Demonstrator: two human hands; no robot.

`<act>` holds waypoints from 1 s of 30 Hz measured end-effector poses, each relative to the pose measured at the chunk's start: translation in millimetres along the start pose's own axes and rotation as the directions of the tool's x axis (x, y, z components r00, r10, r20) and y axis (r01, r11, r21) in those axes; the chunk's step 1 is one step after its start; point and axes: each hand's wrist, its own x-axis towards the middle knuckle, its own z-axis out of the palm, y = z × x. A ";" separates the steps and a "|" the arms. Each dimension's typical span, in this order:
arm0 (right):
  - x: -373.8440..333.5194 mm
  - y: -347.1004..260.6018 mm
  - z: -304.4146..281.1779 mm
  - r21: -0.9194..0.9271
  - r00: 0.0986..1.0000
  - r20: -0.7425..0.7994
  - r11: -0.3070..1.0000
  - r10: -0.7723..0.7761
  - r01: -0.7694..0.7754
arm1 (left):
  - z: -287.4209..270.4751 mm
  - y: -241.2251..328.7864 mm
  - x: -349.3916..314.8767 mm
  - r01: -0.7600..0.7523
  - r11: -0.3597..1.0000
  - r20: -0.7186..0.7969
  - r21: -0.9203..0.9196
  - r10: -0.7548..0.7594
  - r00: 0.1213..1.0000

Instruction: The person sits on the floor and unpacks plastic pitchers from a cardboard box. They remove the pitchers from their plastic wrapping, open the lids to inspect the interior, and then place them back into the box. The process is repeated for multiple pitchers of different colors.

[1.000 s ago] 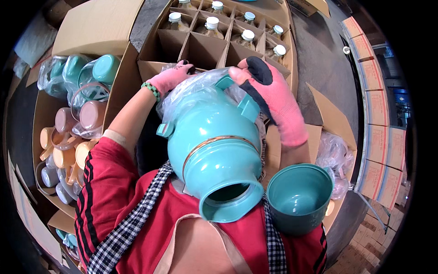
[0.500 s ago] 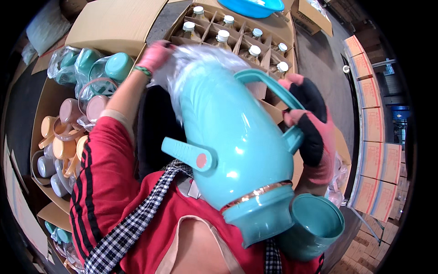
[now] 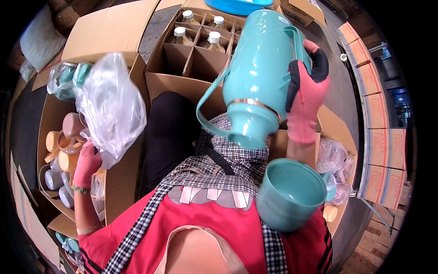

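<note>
A turquoise vacuum jug (image 3: 255, 64) is in my right hand (image 3: 310, 93), whose gloved fingers are wrapped round the side handle. The jug's spout end points toward me, and a thin carrying handle (image 3: 204, 104) hangs off its left side. On the left, my left hand (image 3: 87, 166) grips the lower edge of a crumpled clear plastic bag (image 3: 112, 109), its fingers partly hidden. The bag is off the jug and spreads over a carton of plastic parts. Close to my chest on the right appears a darker teal cup (image 3: 292, 194), its hollow side up; neither hand touches it.
Ahead stands a divided carton (image 3: 157, 84) with several white-capped bottles (image 3: 214, 39). The left carton (image 3: 123, 182) holds bagged teal, pink, orange and grey parts. Behind is a blue basin (image 3: 237, 5). Another open carton (image 3: 335, 121) is at right, with stacked boxes (image 3: 376, 141) beyond.
The plastic bag has come off the jug and moved left and nearer with my left hand. My right hand has raised the jug farther away, turning it more upright in view.
</note>
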 end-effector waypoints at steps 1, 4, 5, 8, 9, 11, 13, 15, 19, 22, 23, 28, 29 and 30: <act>2.2 0.7 4.2 0.034 1.000 -0.024 0.999 -0.007 0.008 | -7.2 7.9 -11.4 -0.006 0.999 -0.063 0.043 0.008 0.998; 17.5 25.3 5.5 0.050 0.990 -0.101 0.993 -0.097 0.103 | 3.1 32.3 -16.4 -0.415 0.812 -0.116 0.410 0.498 0.859; 21.4 33.7 10.9 0.035 0.985 -0.121 0.991 -0.121 0.126 | 22.7 6.4 -20.6 -0.407 0.771 -0.041 0.490 0.486 0.873; 17.1 51.6 21.1 0.082 0.979 -0.169 0.988 -0.114 0.129 | 44.0 14.6 2.9 -0.497 0.751 0.320 0.434 0.387 0.865; 16.4 55.2 22.1 0.119 0.978 -0.187 0.986 -0.095 0.118 | 37.2 1.3 9.3 -0.441 0.872 0.502 0.213 0.290 0.815; 8.8 58.5 18.8 0.043 0.973 -0.207 0.992 -0.106 0.117 | 9.9 21.6 7.5 0.125 0.985 0.280 -0.121 -0.087 0.956; -1.8 61.0 13.0 0.023 0.970 -0.225 0.995 -0.089 0.097 | -4.4 76.6 -13.9 0.086 0.884 -0.342 -0.460 -0.266 0.901; -3.7 70.1 7.8 0.033 0.964 -0.254 0.995 -0.079 0.090 | -0.8 108.1 -24.3 -0.593 0.748 -0.743 -0.298 0.208 0.636; -2.4 69.4 2.3 0.024 0.955 -0.265 0.990 -0.130 0.142 | 15.1 152.5 2.4 -0.912 0.388 0.020 0.133 0.919 0.394; 1.0 61.6 -9.0 -0.156 0.933 -0.235 0.958 -0.274 0.243 | 46.0 121.1 58.6 -0.729 0.636 0.369 0.253 0.633 0.680; 0.2 59.4 -8.2 -0.213 0.924 -0.224 0.941 -0.310 0.264 | 63.4 79.2 66.6 -0.559 0.753 0.283 0.347 0.484 0.828; -2.2 67.9 -11.3 -0.294 0.935 -0.176 0.923 -0.307 0.248 | 124.9 -28.7 48.6 -0.092 0.993 0.559 0.073 0.036 0.829; -2.5 66.6 -12.6 -0.262 0.943 -0.187 0.940 -0.274 0.221 | 124.4 -17.9 41.1 -0.019 0.992 0.665 0.125 -0.070 0.744; -2.9 66.3 -16.2 -0.145 0.968 -0.209 0.983 -0.142 0.113 | 120.7 -7.6 36.1 0.041 0.982 0.750 0.185 -0.168 0.640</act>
